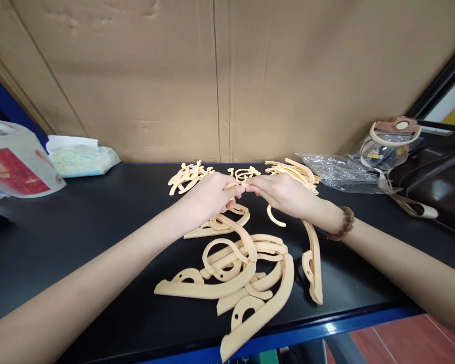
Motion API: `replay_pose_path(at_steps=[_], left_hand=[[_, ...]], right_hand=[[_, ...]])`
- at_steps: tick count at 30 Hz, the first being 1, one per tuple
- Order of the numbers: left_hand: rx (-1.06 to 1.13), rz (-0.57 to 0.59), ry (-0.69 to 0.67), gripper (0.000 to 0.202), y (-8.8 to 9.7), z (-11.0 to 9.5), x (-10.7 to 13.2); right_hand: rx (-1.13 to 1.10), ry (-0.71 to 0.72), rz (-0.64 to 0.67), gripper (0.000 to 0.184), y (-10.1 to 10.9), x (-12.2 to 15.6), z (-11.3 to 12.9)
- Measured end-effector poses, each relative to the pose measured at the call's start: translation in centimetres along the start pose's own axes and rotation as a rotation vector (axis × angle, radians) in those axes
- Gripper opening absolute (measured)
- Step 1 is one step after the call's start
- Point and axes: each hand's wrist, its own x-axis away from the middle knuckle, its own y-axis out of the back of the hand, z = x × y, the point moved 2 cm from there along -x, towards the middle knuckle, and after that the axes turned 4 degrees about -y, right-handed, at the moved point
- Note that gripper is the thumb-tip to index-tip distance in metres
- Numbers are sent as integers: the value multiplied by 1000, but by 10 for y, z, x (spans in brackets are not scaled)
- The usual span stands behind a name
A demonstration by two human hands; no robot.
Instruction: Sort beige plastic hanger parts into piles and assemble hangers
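Observation:
My left hand (212, 194) and my right hand (288, 194) meet fingertip to fingertip above the middle of the table. Both are closed in a pinch on a small beige plastic hanger part, mostly hidden by the fingers. Below the right hand shows a curved beige hook (276, 217); whether it is held or lies on the table I cannot tell. Nearer to me lies a heap of beige folding hangers (208, 289) with curved arms and hooks. One folded hanger (314, 263) rests apart, under my right wrist.
Small beige pieces (187, 177) lie at the back left of the black table (98, 222), longer arm pieces (296, 172) at the back right. Around them stand a tissue pack (83, 159), a plastic container (18, 162), clear wrapping (337, 172), a strapped bottle (389, 144) and a black bag (440, 172).

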Motion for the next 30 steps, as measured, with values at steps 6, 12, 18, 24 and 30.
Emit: replay_pose_path(at_steps=[6,12,18,24,30], left_hand=[[-457,-168,-34,32,23,17,-3],[-523,-288,-50,50,42,66,-27],[-410,-332,-67,57,35,67,-24],[238,-257,-23,47,5,26,-9],[795,57,121,58,-21,5,3]], right_hand=[[-266,-318,-95,37,16,1,-39],[-874,-521,-306,42,22,1,-58],[-1114,-568,-564,36,26,0,-71],[-1007,-526,-1045,32,50,6,-85],[-1056,-501,-1273,20,68,13,-71]])
